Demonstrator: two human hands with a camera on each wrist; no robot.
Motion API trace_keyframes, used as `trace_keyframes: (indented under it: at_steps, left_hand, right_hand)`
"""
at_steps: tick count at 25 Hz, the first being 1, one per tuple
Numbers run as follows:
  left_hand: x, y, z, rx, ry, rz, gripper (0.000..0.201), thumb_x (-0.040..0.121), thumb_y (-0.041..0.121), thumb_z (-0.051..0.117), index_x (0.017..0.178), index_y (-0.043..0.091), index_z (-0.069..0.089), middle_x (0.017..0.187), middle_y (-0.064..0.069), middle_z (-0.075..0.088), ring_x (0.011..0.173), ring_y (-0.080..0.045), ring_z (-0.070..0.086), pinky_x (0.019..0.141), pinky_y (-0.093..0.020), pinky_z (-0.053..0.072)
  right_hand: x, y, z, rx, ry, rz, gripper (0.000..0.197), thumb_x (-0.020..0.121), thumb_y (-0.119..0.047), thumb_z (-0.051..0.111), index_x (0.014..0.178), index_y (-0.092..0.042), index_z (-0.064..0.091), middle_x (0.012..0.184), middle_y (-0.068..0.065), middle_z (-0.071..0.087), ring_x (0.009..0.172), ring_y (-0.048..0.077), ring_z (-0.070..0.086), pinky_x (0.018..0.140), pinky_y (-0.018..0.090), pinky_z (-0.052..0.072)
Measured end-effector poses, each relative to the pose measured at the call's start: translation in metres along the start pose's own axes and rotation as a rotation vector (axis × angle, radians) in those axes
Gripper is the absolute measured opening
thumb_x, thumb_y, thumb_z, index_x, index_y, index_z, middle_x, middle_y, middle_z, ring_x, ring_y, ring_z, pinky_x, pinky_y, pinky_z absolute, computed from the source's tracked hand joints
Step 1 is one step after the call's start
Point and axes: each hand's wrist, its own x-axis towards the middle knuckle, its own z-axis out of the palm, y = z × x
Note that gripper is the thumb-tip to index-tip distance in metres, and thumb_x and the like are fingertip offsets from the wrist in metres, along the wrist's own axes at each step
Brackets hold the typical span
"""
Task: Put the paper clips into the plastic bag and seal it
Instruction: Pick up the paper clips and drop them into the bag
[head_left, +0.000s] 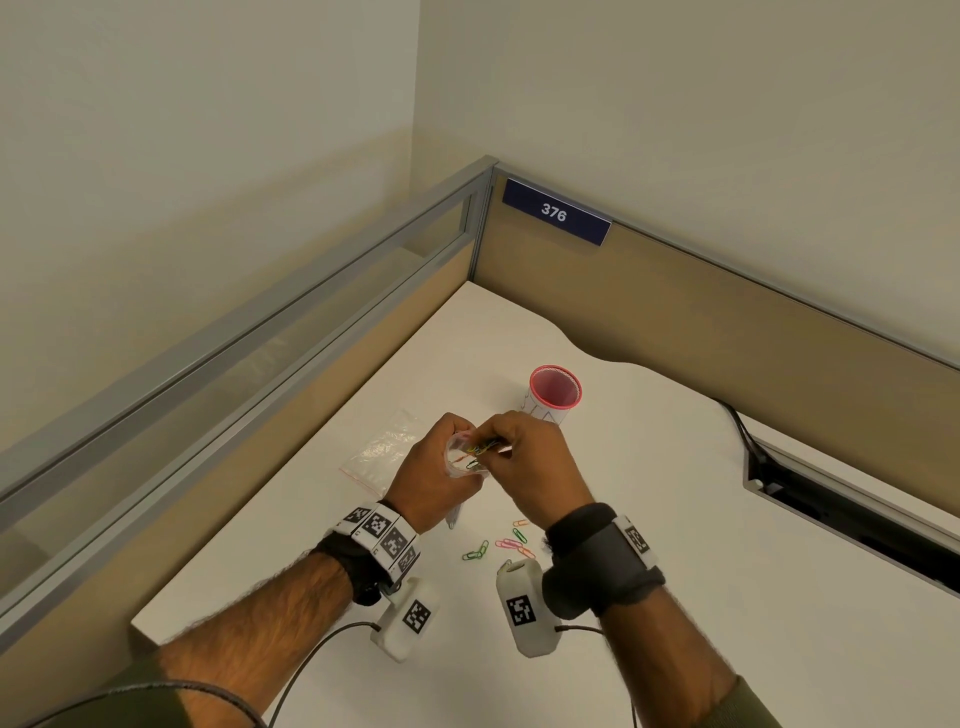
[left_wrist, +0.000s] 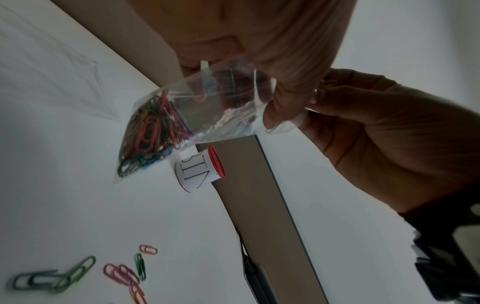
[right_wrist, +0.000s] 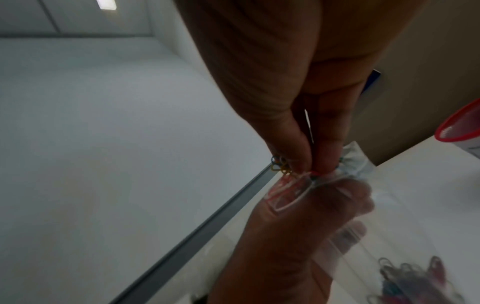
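My left hand (head_left: 441, 475) grips a small clear plastic bag (left_wrist: 207, 107) by its open mouth, above the white desk. Many coloured paper clips (left_wrist: 150, 139) lie heaped in the bag's lower corner. My right hand (head_left: 524, 457) pinches a few paper clips (head_left: 480, 449) at the bag's mouth, seen in the right wrist view as a small bunch of clips (right_wrist: 279, 165) between fingertips (right_wrist: 298, 156). Several loose paper clips (head_left: 501, 543) lie on the desk (head_left: 649, 493) below my wrists, also blurred as loose clips (left_wrist: 78, 275) in the left wrist view.
A second, flat plastic bag (head_left: 382, 449) lies on the desk left of my hands. A red-rimmed mesh cup (head_left: 555, 392) labelled "BIN" (left_wrist: 200, 170) stands behind them. Partition walls (head_left: 727, 322) close the desk's back and left; a cable slot (head_left: 841, 514) runs at right.
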Motion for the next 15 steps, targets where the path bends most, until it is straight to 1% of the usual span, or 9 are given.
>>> trace_keyframes:
  at_steps: [2,4,6,8,10,11,13,14,15]
  left_hand:
    - [0.000,-0.002,0.000,0.007,0.002,-0.006,0.037,0.072,0.018,0.071,0.101,0.029,0.052,0.091,0.004,0.066,0.086,-0.022,0.068,0.074,-0.043,0.057]
    - [0.000,-0.002,0.000,0.017,0.003,-0.005,0.037,0.074,0.017,0.073,0.102,0.028,0.052,0.092,0.007,0.066,0.086,-0.017,0.067,0.074,-0.038,0.057]
    - [0.000,-0.001,0.000,0.032,0.007,0.005,0.036,0.077,0.015,0.074,0.102,0.027,0.052,0.094,0.010,0.067,0.095,-0.011,0.066,0.083,-0.035,0.055]
    - [0.000,-0.002,0.001,0.033,0.009,0.007,0.036,0.079,0.013,0.074,0.103,0.028,0.053,0.096,0.011,0.068,0.103,-0.009,0.065,0.090,-0.039,0.056]
    - [0.000,-0.002,0.001,0.028,0.008,-0.002,0.037,0.079,0.012,0.074,0.103,0.029,0.053,0.097,0.011,0.069,0.105,-0.007,0.064,0.092,-0.043,0.056]
    - [0.001,-0.002,0.001,0.027,0.006,-0.003,0.038,0.079,0.012,0.075,0.103,0.030,0.053,0.097,0.012,0.068,0.105,-0.007,0.064,0.092,-0.044,0.056]
    - [0.001,0.000,0.002,0.034,-0.002,0.004,0.038,0.079,0.014,0.075,0.104,0.030,0.052,0.098,0.011,0.067,0.105,-0.007,0.064,0.093,-0.043,0.057]
    - [0.001,0.000,0.003,0.037,-0.008,0.013,0.038,0.079,0.014,0.076,0.104,0.030,0.052,0.099,0.010,0.067,0.105,-0.007,0.064,0.093,-0.043,0.057]
    - [0.000,0.001,0.003,0.038,-0.012,0.023,0.039,0.078,0.014,0.076,0.105,0.030,0.052,0.100,0.010,0.066,0.104,-0.008,0.064,0.092,-0.043,0.057]
  right_hand:
    - [0.000,-0.003,0.001,-0.031,-0.019,-0.010,0.015,0.090,-0.013,0.063,0.102,-0.016,0.072,0.100,0.002,0.070,0.087,0.015,0.064,0.085,0.030,0.057]
    - [0.000,-0.004,-0.001,-0.016,0.003,-0.019,0.013,0.091,-0.016,0.062,0.100,-0.017,0.072,0.098,0.001,0.070,0.086,0.014,0.065,0.083,0.032,0.058]
    - [0.000,-0.002,-0.006,0.031,0.068,-0.008,0.013,0.091,-0.012,0.060,0.097,-0.016,0.071,0.096,0.000,0.070,0.086,0.015,0.065,0.082,0.033,0.058]
    - [-0.001,0.001,-0.011,0.061,0.174,0.019,0.016,0.090,-0.007,0.058,0.094,-0.016,0.070,0.094,-0.001,0.069,0.085,0.013,0.064,0.081,0.031,0.058]
    - [-0.002,0.009,-0.012,0.016,0.239,0.067,0.010,0.090,-0.013,0.061,0.094,-0.017,0.069,0.092,-0.003,0.068,0.083,0.011,0.062,0.081,0.027,0.055]
    - [-0.003,0.013,-0.011,-0.011,0.226,0.110,0.007,0.089,-0.020,0.064,0.096,-0.019,0.067,0.092,-0.004,0.066,0.082,0.010,0.061,0.079,0.026,0.054]
    - [-0.004,0.019,-0.004,-0.057,0.128,0.180,0.015,0.086,-0.034,0.067,0.096,-0.022,0.065,0.089,-0.007,0.065,0.079,0.009,0.060,0.075,0.025,0.054]
    - [-0.003,0.020,0.001,-0.070,0.090,0.190,0.014,0.086,-0.035,0.067,0.094,-0.023,0.066,0.087,-0.007,0.065,0.077,0.009,0.060,0.074,0.026,0.054]
    - [-0.002,0.020,0.005,-0.070,0.074,0.184,0.011,0.087,-0.033,0.066,0.090,-0.022,0.066,0.084,-0.006,0.065,0.075,0.010,0.059,0.073,0.028,0.054]
